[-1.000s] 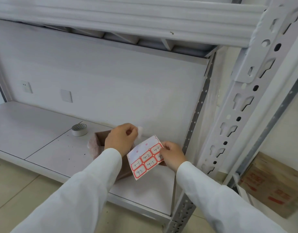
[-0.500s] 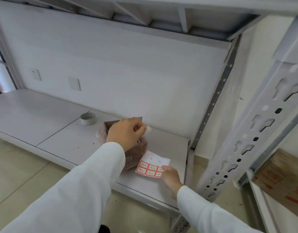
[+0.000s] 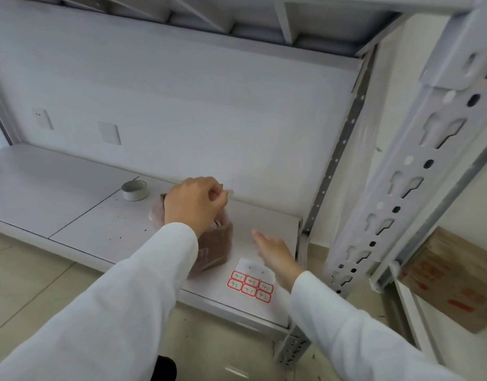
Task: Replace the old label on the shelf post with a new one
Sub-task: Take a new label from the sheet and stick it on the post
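A sheet of red-bordered labels (image 3: 250, 285) lies flat on the white shelf board (image 3: 105, 224), near its front right corner. My right hand (image 3: 275, 257) hovers just above and right of the sheet, fingers straight, holding nothing. My left hand (image 3: 194, 203) is raised over a brown box (image 3: 215, 248) and pinches a small pale label (image 3: 228, 192) between its fingertips. The white perforated shelf post (image 3: 396, 193) rises at the right.
A roll of tape (image 3: 135, 190) stands on the shelf board behind the box. A grey rear post (image 3: 336, 160) runs up by the wall. A cardboard carton (image 3: 454, 279) sits on the floor to the right of the rack.
My right hand laid the label sheet down on the shelf board and let go of it, then lifted off. My left hand kept its pinch on the small label above the box.
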Tool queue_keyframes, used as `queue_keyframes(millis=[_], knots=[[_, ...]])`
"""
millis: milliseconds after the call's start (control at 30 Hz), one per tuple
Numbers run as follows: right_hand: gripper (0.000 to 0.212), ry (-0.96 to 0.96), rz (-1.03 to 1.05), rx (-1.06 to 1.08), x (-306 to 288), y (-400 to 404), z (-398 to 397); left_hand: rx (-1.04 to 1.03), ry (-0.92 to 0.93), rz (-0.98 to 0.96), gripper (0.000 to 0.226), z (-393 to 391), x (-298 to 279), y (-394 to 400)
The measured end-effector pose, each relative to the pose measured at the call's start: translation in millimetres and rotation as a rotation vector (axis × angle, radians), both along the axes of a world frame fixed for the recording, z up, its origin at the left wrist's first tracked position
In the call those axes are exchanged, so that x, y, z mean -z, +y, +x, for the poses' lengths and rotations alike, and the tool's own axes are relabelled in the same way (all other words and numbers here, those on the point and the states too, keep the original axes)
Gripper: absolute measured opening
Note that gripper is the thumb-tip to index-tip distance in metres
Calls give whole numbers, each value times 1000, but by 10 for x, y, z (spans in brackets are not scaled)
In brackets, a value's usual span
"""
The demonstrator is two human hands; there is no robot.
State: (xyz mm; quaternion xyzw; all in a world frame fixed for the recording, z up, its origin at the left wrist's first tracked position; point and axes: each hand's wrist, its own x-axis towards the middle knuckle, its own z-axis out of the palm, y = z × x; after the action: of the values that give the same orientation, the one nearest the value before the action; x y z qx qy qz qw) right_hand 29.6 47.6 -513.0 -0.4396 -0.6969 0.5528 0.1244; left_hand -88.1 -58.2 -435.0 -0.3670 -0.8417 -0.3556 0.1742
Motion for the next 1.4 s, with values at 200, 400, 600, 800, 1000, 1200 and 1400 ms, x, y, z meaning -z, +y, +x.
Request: queue_keyframes(millis=[200, 400, 600, 800, 1000, 1200, 1400], knots=[[42, 333, -241, -64, -1047, -298, 101, 155, 403, 156, 29, 136, -217, -58], [17, 338, -47, -62, -1742, -524, 481, 275, 796, 397, 23, 293, -513, -120], [8, 233, 218, -85, -2248, -623, 929, 417, 1000, 514, 14, 562, -931, -192], [17, 351, 479, -32, -2737, -590, 1457, 465, 1026, 558, 15, 904, -1474, -161], [28, 475, 863, 182, -3101, -287, 1904, 438, 672, 500, 21, 1242, -2087, -20], [25, 449, 957, 252, -3407, -65, 1929, 492, 339, 295, 43, 1450, -2538, 265], [22, 393, 1029, 230, -3541, -9, 1725, 548, 144, 360, 45, 1489, -2522, 535]])
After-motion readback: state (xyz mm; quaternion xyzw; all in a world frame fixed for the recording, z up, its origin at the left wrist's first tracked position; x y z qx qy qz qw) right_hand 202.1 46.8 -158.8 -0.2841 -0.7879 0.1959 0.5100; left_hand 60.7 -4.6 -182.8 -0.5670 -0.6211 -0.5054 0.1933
